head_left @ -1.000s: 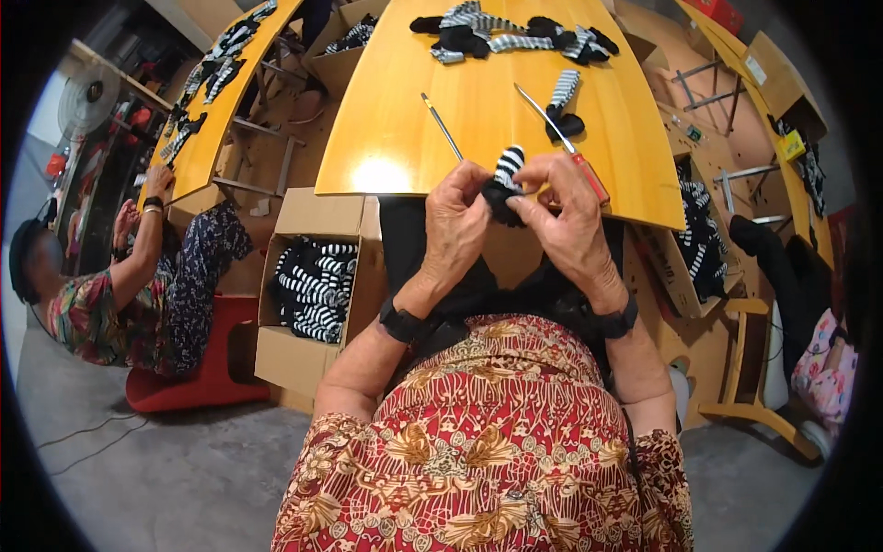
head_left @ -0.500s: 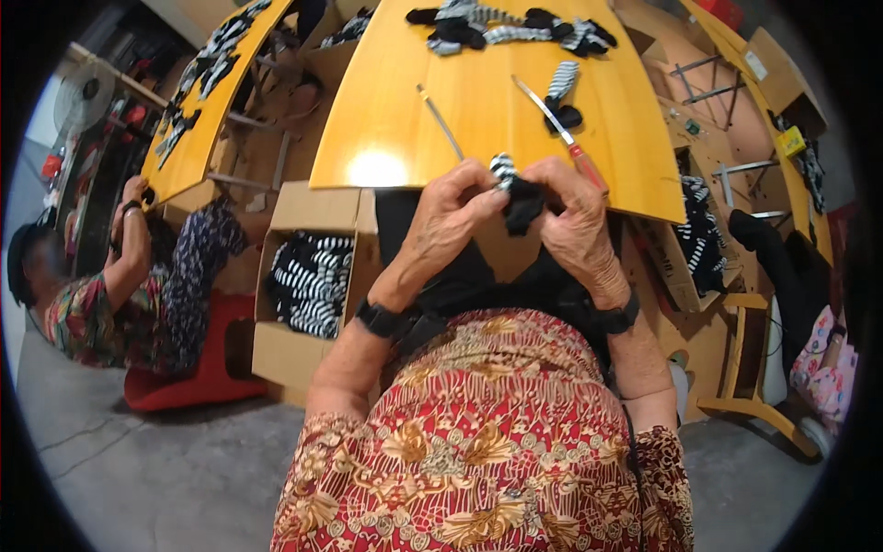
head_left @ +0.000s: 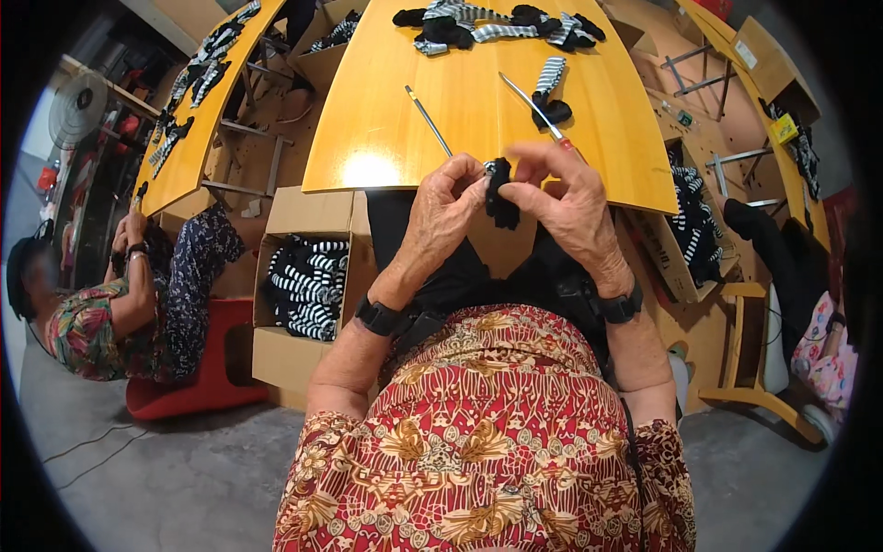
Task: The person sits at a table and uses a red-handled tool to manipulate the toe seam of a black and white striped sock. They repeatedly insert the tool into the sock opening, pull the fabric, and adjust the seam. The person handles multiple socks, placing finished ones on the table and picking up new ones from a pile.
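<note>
Just off the near edge of the yellow table [head_left: 368, 138], I hold a small black sock [head_left: 501, 204] with a little light striping at its top. My left hand [head_left: 449, 198] pinches its upper left side between thumb and fingertips. On the other side my right hand [head_left: 566, 198] has its thumb and a finger against the black cloth, with the upper fingers raised and slightly blurred. Beyond my hands lies a thin metal rod [head_left: 428, 120]. A screwdriver-like tool [head_left: 532, 103] with a red handle rests near the right hand, close to a black-and-grey striped sock [head_left: 550, 90].
Several striped socks [head_left: 497, 29] lie in a heap at the table's far end. Cardboard boxes of striped socks stand at left [head_left: 308, 285] and right [head_left: 699, 230]. Another person [head_left: 120, 294] sits at the left table. A wooden chair frame [head_left: 740, 359] stands at right.
The black sock has shifted slightly left and looks narrower, with less striping showing. My right hand has moved a little left, its upper fingers lifted. The whole view has shifted slightly.
</note>
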A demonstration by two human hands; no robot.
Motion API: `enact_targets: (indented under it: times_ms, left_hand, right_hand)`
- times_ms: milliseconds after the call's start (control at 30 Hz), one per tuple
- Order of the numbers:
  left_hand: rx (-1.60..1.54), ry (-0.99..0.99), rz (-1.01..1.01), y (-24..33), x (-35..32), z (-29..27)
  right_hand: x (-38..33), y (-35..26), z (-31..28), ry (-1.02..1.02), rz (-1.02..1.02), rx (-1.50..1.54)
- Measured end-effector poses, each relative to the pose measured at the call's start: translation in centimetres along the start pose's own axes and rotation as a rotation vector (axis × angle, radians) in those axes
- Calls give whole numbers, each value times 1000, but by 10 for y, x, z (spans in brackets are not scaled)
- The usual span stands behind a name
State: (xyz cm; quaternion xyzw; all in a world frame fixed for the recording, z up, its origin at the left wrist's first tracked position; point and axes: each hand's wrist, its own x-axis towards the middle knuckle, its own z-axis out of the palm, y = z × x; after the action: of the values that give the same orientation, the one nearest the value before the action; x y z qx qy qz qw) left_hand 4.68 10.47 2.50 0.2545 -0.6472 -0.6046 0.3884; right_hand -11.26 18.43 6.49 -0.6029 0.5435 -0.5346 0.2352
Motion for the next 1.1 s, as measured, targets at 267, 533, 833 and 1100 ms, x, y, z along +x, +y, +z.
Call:
enact_targets:
  times_ms: [267,533,833,1100]
  left_hand:
    - [413,93,93,6,1,4]
    - [138,143,83,2,2,10]
    - [357,103,205,6,-5,16]
    - [328,-99,216,10,-6,1]
  right_hand:
    - [-2,5,5,251,4,201]
    - [-11,12,10,7,-94,-59]
    - [-1,21,-2,-23,82,25]
    - [2,11,5,56,-107,-33]
